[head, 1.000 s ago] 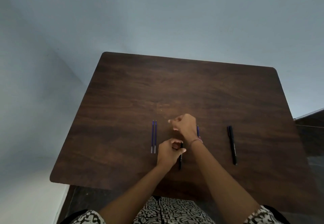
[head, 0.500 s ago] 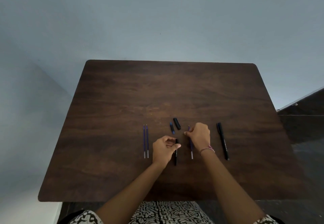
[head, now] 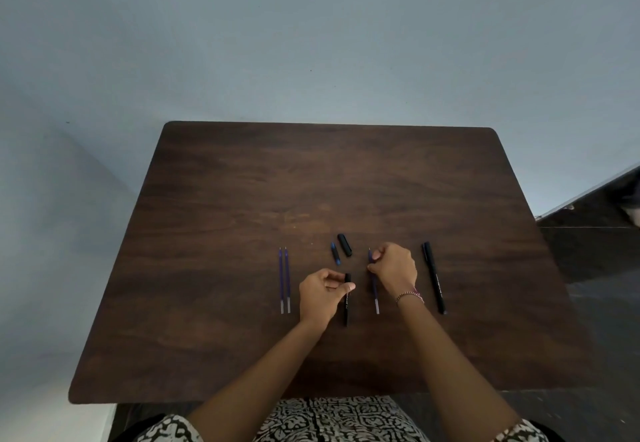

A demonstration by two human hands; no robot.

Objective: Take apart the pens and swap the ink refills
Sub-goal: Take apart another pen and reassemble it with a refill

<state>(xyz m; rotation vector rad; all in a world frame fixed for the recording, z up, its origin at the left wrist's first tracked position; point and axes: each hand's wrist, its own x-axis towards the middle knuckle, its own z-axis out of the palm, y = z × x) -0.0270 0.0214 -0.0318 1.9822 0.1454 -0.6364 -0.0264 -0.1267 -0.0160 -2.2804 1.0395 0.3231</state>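
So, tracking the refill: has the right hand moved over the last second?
Yes. The right hand has shifted right, away from the two spare refills and towards the capped black pen.

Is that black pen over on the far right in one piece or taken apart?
In one piece, as far as shows: the black pen lies whole on the table, untouched, its cap on.

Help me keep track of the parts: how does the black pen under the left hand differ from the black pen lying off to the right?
The black pen barrel is gripped near its top by the left hand; the whole black pen lies untouched, right of the right hand. The barrel looks shorter and appears uncapped, with a loose black cap lying beyond it; the whole pen looks assembled. Both are slim, black and point roughly away from the person.
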